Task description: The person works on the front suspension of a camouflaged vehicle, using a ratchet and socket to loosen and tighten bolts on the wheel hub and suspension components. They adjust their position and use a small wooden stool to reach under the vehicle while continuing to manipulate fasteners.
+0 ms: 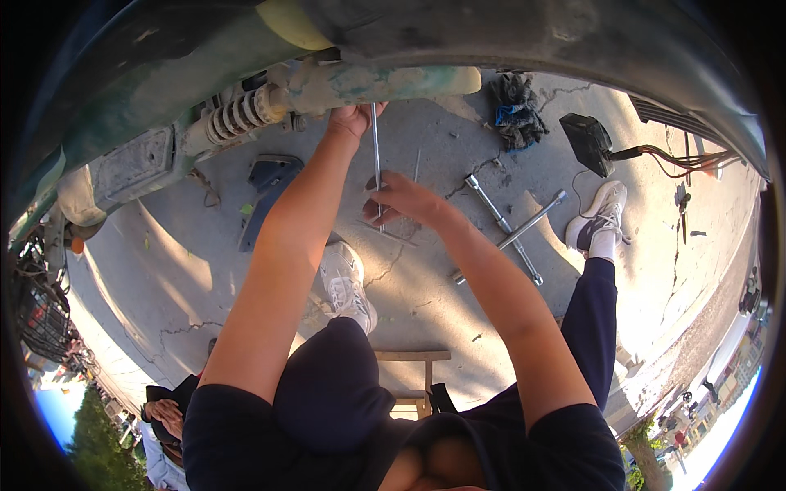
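My left hand [352, 119] reaches up to a worn green tubular part [393, 85] under the vehicle, its fingertips partly hidden behind it. It is around the upper end of a long steel T-handle wrench [376, 147]. The wrench's shaft runs down towards me, and its thin crossbar looks blurred near the ground. My right hand [399, 197] is at the lower shaft, fingers spread and slightly blurred around it; whether they grip is unclear. Left of the tube sits a dirty coil-spring shock absorber [243, 115].
A four-way lug wrench [511, 238] lies on the cracked concrete right of my right arm. Beyond it are dark work gloves [521, 110] and a black box [587, 145] with wires. A dark panel [265, 195] lies left. Another person's hands [164, 412] show at lower left.
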